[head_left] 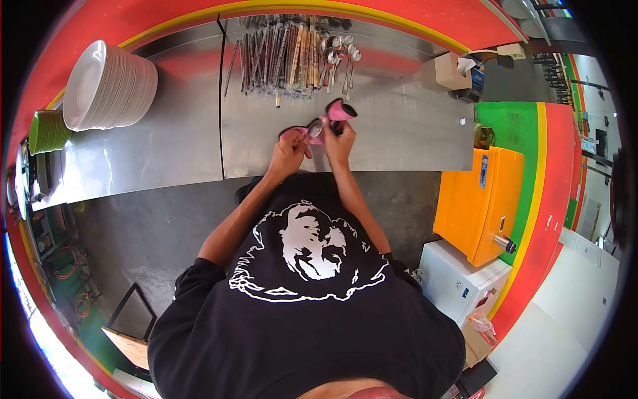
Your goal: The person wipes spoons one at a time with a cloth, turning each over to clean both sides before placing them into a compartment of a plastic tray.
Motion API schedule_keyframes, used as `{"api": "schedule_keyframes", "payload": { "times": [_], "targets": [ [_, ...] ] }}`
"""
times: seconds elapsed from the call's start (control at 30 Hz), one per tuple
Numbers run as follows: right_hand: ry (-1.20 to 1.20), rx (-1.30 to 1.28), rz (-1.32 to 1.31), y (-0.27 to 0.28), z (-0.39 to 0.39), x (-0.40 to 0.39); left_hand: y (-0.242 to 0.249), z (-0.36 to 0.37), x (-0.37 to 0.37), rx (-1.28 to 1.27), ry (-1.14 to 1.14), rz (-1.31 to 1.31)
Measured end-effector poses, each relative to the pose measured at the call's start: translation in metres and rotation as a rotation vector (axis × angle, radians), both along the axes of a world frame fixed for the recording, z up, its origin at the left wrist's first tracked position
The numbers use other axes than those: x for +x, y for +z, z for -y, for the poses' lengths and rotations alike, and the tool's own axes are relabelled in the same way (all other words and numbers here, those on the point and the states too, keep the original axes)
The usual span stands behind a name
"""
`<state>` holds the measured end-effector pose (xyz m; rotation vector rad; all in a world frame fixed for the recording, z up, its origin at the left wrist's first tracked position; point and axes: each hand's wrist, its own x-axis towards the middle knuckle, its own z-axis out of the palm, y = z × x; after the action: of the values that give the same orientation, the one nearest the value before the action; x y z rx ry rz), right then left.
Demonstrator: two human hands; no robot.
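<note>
Over the front part of the steel counter (pixel 179 143), my two hands are close together. A pink cloth with black edges (pixel 342 110) runs between them, bunched and folded. My left hand (pixel 288 154) is closed on its left end, fingers pinched. My right hand (pixel 339 142) grips the cloth near its raised right end. Between the hands shows a shiny oval that looks like the bowl of a spoon (pixel 314 128); its handle is hidden. Beyond my hands lie several loose spoons (pixel 349 56), beside a row of chopsticks in printed wrappers (pixel 279 56).
A stack of white plates (pixel 126 90) and green bowls (pixel 48 133) stand at the left. A tissue box (pixel 452 72) sits at the back right. To the right are an orange container (pixel 468 199) and a white cabinet (pixel 455 279). A red ledge borders the counter's back.
</note>
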<state>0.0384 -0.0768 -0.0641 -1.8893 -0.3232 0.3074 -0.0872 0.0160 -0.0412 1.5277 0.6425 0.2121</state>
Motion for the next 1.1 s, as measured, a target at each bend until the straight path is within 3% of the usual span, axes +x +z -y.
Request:
{"api": "schedule_keyframes", "payload": {
  "times": [0.03,0.13,0.3,0.43,0.53,0.63,0.77,0.87,0.97,1.07,1.1],
  "targets": [
    [-0.037,-0.046,0.020,0.004,0.003,0.007,0.003,-0.001,-0.001,-0.009,-0.006,-0.014],
    [-0.133,0.391,-0.408,0.013,0.013,0.016,0.019,-0.008,-0.002,-0.200,0.015,-0.116],
    [0.355,0.622,-0.861,0.048,0.027,-0.001,0.019,-0.008,0.013,-0.305,0.153,0.124],
    [0.222,0.440,-0.708,0.041,0.011,-0.028,0.020,-0.009,0.027,-0.335,0.272,0.314],
    [0.279,0.325,-0.539,0.039,0.003,-0.031,0.033,-0.010,0.028,-0.575,0.310,0.308],
    [0.319,0.238,-0.571,0.035,0.004,-0.030,0.029,-0.012,0.030,-0.638,0.314,0.256],
    [0.350,0.144,-0.433,0.046,0.003,-0.036,0.034,-0.018,0.033,-0.496,0.356,0.055],
    [0.382,0.137,-0.285,0.039,0.006,-0.036,0.035,-0.027,0.032,-0.423,0.296,-0.002],
    [0.194,0.301,-0.434,0.043,0.003,-0.035,0.022,-0.027,0.034,-0.355,0.265,0.020],
    [0.159,0.563,-0.433,0.065,-0.001,-0.033,0.028,-0.025,0.035,-0.380,0.252,0.029],
    [0.215,0.474,-0.453,0.061,0.003,-0.029,0.025,-0.024,0.034,-0.372,0.242,0.048]
  ]
}}
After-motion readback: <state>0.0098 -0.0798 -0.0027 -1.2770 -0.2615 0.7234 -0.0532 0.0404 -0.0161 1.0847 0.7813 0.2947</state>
